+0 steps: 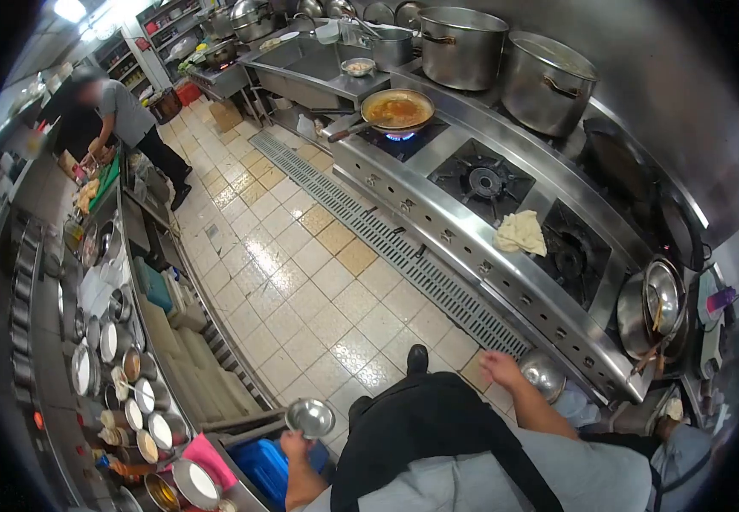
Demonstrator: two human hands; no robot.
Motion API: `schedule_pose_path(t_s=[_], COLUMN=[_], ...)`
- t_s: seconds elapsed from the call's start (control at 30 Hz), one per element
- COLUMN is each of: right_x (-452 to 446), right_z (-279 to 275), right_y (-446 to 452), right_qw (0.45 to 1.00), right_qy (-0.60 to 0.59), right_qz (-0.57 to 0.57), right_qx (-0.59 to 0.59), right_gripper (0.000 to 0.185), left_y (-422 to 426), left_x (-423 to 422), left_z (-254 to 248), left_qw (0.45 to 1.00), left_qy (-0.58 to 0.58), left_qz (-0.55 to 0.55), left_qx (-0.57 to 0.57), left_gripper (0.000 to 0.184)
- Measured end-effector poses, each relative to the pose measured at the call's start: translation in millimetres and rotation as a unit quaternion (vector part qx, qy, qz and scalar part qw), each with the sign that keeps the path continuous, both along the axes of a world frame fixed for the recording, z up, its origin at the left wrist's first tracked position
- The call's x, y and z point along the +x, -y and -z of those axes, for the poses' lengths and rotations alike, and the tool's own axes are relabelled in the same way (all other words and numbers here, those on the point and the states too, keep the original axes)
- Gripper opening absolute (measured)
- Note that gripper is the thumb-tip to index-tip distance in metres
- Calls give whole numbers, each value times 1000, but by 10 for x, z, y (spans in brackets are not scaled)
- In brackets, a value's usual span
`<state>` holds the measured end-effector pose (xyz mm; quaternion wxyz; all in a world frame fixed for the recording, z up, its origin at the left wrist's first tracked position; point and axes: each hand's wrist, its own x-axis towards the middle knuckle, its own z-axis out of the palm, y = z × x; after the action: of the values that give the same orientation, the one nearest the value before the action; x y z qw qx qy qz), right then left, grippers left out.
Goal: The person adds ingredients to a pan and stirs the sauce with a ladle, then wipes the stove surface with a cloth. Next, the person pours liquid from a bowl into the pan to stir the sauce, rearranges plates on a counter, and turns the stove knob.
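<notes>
My left hand [295, 445] grips the edge of a small, shiny metal bowl [310, 417], held out above the tiled floor on my left. No contents show in the bowl. Out on my other side, my right hand [499, 369] is loosely curled with nothing visible in it. It is nearest to the stove front [480, 269] and a rounded metal bowl [543, 375] low beside the stove. On the stove's far burner, a frying pan [397, 109] of orange-brown liquid sits over a blue flame. A crumpled pale cloth [520, 233] lies between the nearer burners.
Two large stockpots [463, 49] stand behind the burners. Metal pans [647, 307] are stacked at the stove's near end. The left counter holds several metal containers [160, 431]. A co-worker [130, 115] stands at a green board [107, 183]. A floor drain grate [369, 230] runs along the stove.
</notes>
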<state>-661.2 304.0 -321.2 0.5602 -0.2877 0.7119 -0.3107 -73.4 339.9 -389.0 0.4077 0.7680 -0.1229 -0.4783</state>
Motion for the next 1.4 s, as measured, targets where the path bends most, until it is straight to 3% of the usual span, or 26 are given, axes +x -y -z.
schedule_pose_path(t_s=[0.07,0.13,0.17,0.23,0.27,0.37,0.5,0.67,0.8,0.83,0.87,0.9,0.97,1.07,1.1,1.17,1.27,1.4], right_x=[161,401,352,737,832,1284,1709,1828,1894,1894,1894,1899,1864,1855,1787,1765,1776,1659], right_z=[-254,-705,-434,-993,-1078,-1482,-1745,-1066,-659,-569,-497,-438,-86,201,600,621,852,945], right_y=[867,1812,2304,3075,3503,4534,5466,5954,5944,5927,5928,5960,6086,6253,6345,6429,6579,6626], right_qw=[998,992,969,976,968,943,887,893,939,948,948,955,958,949,941,942,924,907], right_qy=[51,112,185,183,199,289,403,392,275,242,239,205,137,67,19,13,-27,-59], right_qz=[-17,-45,-133,-76,-103,-19,112,143,194,200,204,211,252,309,337,334,378,416], right_qx=[-15,-37,-93,-92,-113,-163,-196,-171,-76,-54,-45,-31,-13,10,13,-1,-48,-13], right_gripper=[28,27,30,41,51,64,69,67,64,65,65,67,66,56,48,47,43,40], left_y=[-230,-407,-452,-540,-470,-30,219,858,1666,1841,2060,2553,3221,3751,3946,4123,4215,4057], left_x=[133,340,421,488,517,675,667,966,1570,1742,1816,1715,1720,1965,1948,1948,1806,1660], left_z=[115,267,226,187,209,173,195,212,264,259,184,-215,-660,-658,-719,-712,-596,-455], left_qw=[999,992,992,977,963,891,946,964,970,979,996,994,988,992,994,995,994,993], left_qy=[27,61,66,20,-4,-72,37,83,134,119,75,32,39,59,50,16,-12,-67], left_qz=[10,99,102,214,269,432,315,246,200,157,26,-107,-143,-106,-90,-48,-71,-93], left_qx=[28,40,46,-2,-32,-118,62,52,-35,-55,-35,-16,-43,-41,-48,-81,-82,-10], left_gripper=[17,15,15,22,27,44,33,21,16,16,16,15,15,16,16,18,19,20])
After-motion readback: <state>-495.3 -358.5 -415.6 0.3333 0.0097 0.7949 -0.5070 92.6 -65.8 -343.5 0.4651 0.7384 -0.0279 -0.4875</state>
